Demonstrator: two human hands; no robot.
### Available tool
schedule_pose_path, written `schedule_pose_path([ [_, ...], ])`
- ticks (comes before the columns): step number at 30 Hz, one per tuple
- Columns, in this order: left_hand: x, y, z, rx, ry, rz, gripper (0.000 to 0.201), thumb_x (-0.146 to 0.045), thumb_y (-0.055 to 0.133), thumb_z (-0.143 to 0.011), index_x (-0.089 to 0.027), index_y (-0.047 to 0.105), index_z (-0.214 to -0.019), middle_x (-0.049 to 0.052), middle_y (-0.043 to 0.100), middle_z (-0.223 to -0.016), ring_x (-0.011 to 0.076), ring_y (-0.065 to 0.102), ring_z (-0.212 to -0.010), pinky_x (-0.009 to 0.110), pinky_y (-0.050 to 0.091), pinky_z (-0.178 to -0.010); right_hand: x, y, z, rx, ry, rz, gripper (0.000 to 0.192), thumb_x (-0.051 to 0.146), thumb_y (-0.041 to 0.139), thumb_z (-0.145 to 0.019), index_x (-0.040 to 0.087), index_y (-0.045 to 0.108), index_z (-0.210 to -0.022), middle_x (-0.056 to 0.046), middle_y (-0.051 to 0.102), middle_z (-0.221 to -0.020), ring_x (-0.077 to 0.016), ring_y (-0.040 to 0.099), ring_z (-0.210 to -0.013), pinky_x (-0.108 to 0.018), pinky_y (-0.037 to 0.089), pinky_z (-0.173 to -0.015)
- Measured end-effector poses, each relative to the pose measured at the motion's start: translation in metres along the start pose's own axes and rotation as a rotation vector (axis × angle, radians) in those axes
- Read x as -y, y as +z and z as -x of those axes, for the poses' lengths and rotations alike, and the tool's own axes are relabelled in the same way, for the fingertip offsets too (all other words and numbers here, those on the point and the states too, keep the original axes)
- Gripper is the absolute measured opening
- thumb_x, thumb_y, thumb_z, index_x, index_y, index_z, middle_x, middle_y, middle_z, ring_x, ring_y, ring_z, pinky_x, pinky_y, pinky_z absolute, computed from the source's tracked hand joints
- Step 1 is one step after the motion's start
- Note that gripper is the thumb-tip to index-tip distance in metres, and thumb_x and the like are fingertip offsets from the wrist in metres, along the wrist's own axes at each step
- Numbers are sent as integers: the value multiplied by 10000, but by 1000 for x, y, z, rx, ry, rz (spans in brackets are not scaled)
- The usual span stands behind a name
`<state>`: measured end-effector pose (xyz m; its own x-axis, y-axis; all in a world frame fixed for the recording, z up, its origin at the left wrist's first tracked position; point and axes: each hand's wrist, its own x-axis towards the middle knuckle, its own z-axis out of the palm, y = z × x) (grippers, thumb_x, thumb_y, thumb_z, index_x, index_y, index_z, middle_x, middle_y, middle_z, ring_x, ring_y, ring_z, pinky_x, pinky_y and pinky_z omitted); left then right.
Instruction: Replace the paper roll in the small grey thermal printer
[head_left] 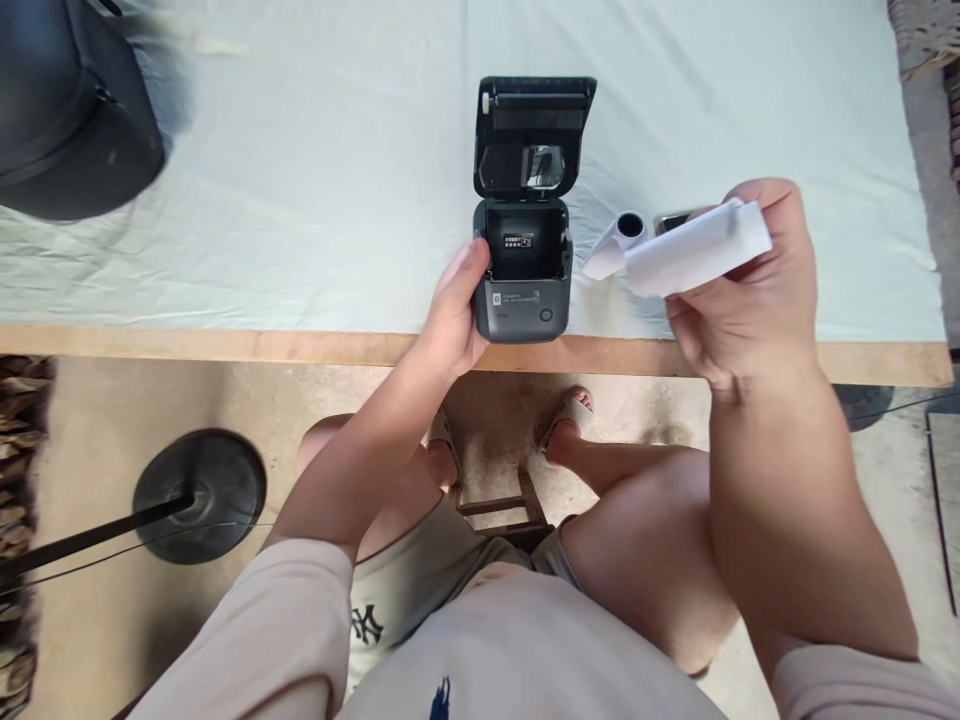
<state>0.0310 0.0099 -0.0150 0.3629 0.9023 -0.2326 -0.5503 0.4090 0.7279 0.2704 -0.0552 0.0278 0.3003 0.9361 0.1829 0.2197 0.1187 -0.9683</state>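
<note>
My left hand [456, 310] is closed around the left side of a dark grey label printer [521, 312] near the table's front edge. The printer's lid [534, 140] stands raised, and its compartment shows a small printed label inside with no roll in it. To the right, my right hand [750, 285] is closed on a white paper strip [697, 250], whose far end points left. A small white paper roll [619, 245] with a black core is at that end; I cannot tell whether the two are joined. Part of a dark object with a light rim [670, 222] shows behind the strip.
The table [315, 180] has a pale green cloth and a wooden front edge [225, 345]. At the far left sits a black bag-like object [71, 130]. Below, a round black stand base [202, 495] with a pole rests on the floor, left of my legs.
</note>
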Motion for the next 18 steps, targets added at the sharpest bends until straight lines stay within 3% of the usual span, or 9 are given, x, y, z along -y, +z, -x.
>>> schedule_pose_path([
  [3,0,-1,1,20,-3,7,459,-475,445,-1277,-202,811,-1233,73,910,-1378,310,737,-1630,455,663,-1336,-1,12,-2,42,101,-37,662,674,1027,-806,407,553,-1184,1,807,-1316,-292,827,-1110,-492,740,-900],
  [6,2,-3,0,30,-1,25,343,-458,582,-1234,-205,813,-1250,71,911,-1383,342,760,-1602,478,691,-1307,1,24,-3,45,147,32,470,510,866,-927,383,517,-1215,-41,791,-1485,-312,831,-1273,-568,740,-1081],
  [8,4,-3,0,16,-2,35,317,-488,665,-1200,-221,809,-1293,62,912,-1388,364,772,-1585,505,715,-1279,4,33,-6,20,72,98,424,448,791,-920,360,473,-1186,-86,794,-1461,-325,823,-1317,-586,722,-1136],
  [12,4,1,1,-20,7,32,335,-542,771,-1139,-248,791,-1298,44,905,-1395,374,736,-1629,524,707,-1299,20,50,-14,46,-261,305,401,531,791,-947,344,476,-1110,-104,818,-1303,-357,810,-1319,-557,702,-1084],
  [15,4,3,3,-46,41,11,259,-485,825,-1101,-234,774,-1133,41,895,-1387,371,686,-1682,486,669,-1340,33,60,-16,159,-280,502,284,453,774,-996,341,525,-1074,-91,846,-1339,-314,815,-1274,-505,670,-1132],
  [18,4,3,6,-47,56,-26,229,-455,824,-1098,-233,769,-1109,38,888,-1368,362,690,-1674,460,671,-1322,37,66,-18,228,-248,704,145,313,709,-1014,333,572,-1056,-74,868,-1363,-301,820,-1253,-514,575,-1265],
])
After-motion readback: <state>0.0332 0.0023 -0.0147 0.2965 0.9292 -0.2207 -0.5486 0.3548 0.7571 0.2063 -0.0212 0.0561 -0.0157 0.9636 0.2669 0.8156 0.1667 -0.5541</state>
